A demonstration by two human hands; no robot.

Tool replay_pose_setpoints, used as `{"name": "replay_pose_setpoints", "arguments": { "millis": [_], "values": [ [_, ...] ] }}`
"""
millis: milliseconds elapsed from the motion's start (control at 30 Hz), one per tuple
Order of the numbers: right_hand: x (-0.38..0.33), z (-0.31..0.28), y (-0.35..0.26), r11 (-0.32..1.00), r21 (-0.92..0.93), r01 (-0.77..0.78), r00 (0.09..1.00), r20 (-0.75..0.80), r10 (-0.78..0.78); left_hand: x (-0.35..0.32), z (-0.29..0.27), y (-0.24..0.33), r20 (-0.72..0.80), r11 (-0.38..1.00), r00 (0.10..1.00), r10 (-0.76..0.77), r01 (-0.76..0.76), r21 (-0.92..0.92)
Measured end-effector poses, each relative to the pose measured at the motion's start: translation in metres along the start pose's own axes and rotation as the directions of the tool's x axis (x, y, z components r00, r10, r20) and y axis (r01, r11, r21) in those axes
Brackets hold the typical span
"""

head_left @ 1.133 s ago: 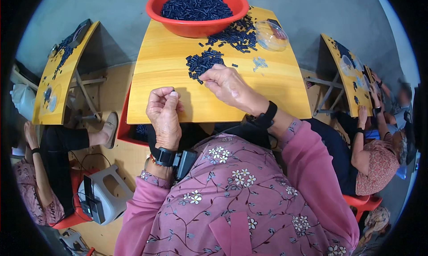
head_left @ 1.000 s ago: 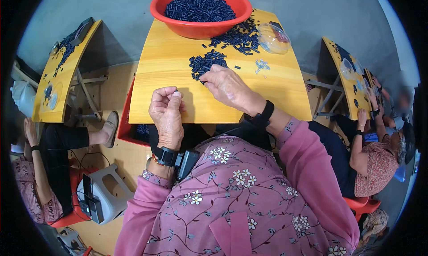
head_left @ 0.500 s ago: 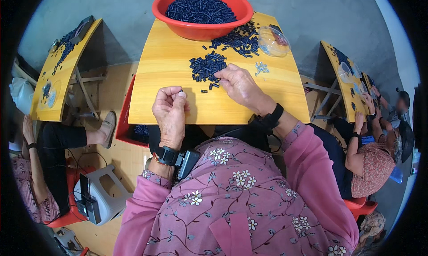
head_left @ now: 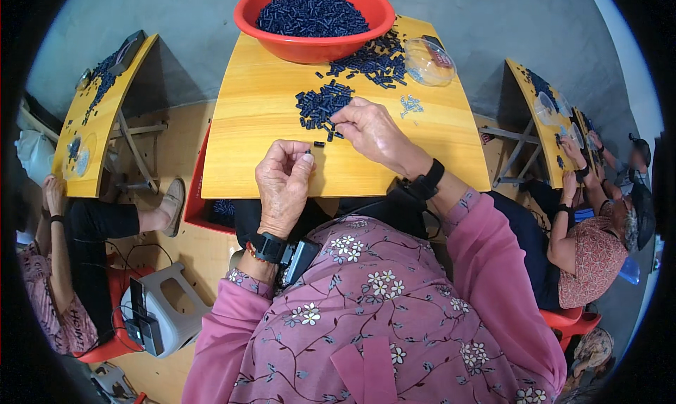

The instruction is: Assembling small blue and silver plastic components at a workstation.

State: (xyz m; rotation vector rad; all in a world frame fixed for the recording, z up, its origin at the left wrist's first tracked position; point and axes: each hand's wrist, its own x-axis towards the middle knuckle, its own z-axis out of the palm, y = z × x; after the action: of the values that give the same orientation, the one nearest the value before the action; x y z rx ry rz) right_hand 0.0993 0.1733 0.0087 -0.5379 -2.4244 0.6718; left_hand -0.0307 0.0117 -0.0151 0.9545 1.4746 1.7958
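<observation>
Thumb and fingers of my left hand [head_left: 283, 182] are pinched near the table's front edge, with the tip of a small dark cylindrical piece [head_left: 308, 152] showing between them. My right hand [head_left: 373, 131] reaches over the table, its fingertips pressed together at the right edge of a small pile of dark cylindrical pieces [head_left: 320, 105]. Whether those fingertips grip a piece is hidden. One loose dark piece [head_left: 319, 144] lies between the two hands. Beyond my right hand sits a little cluster of small clear parts [head_left: 410, 105].
A red basin [head_left: 313, 50] heaped with dark pieces stands at the table's far end, beside more scattered pieces [head_left: 384, 65] and a clear plastic bowl [head_left: 429, 65]. A red crate [head_left: 199, 210] is below the table's left side. Other people work at tables left and right.
My left hand has moved right and slightly down, closer to the loose piece. My right hand has shifted slightly left along the pile's edge.
</observation>
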Motion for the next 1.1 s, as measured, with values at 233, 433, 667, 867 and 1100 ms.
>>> {"name": "replay_pose_setpoints", "arguments": {
  "millis": [233,433,667,867,1100],
  "values": [
    [0.016,0.009,-0.007,0.981,-0.191,0.006,0.993,0.114,0.016,0.000,-0.002,-0.001,-0.028,1.000,1.000,0.009,-0.009,-0.021],
    [0.023,0.006,-0.017,0.951,-0.308,-0.030,0.973,0.211,0.099,0.002,-0.002,-0.003,-0.036,0.999,0.999,0.005,-0.007,-0.040],
    [0.019,0.005,-0.004,0.994,-0.103,-0.036,0.998,0.056,0.042,0.003,-0.003,-0.001,-0.038,0.999,0.999,0.003,-0.005,-0.040],
    [0.020,-0.010,-0.002,0.835,0.395,-0.382,0.923,0.131,0.361,0.002,-0.003,-0.001,-0.042,0.998,0.999,-0.012,0.010,-0.056],
    [-0.008,-0.024,-0.024,0.639,0.695,-0.330,0.934,0.140,0.329,0.002,-0.005,0.006,-0.018,0.982,0.998,-0.053,0.049,-0.182]
  ]
}}
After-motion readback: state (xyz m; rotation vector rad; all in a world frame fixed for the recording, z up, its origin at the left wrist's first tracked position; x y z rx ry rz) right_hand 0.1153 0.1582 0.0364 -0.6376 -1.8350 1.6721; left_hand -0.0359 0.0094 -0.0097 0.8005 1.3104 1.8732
